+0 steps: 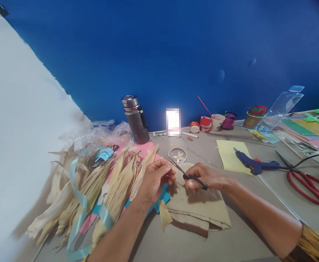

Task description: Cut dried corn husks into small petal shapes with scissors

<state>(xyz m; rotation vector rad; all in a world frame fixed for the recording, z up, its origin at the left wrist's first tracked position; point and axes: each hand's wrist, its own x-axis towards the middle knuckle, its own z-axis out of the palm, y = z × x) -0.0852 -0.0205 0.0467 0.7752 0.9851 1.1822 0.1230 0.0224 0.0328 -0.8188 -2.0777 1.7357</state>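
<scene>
Black-handled scissors [196,179] are in my right hand [203,177], their blades pointing up and left toward my other hand. The fingers of my left hand [159,174] are pinched together near the blades; whatever they hold is too small or hidden to make out. Both hands are above a folded beige cloth [203,211]. A small piece of dried corn husk [165,215] lies at the cloth's left edge. Just beyond the hands, a pale star-shaped flower [178,157] sits inside a tape roll [186,156].
Dried corn husks [121,178] and a light blue ribbon [76,189] cover the left side. A dark flask [136,122] stands behind them. To the right lie a blue glue gun [253,162] and red-handled scissors [308,185]. Paint pots [205,124] and a plastic bottle [281,109] line the wall.
</scene>
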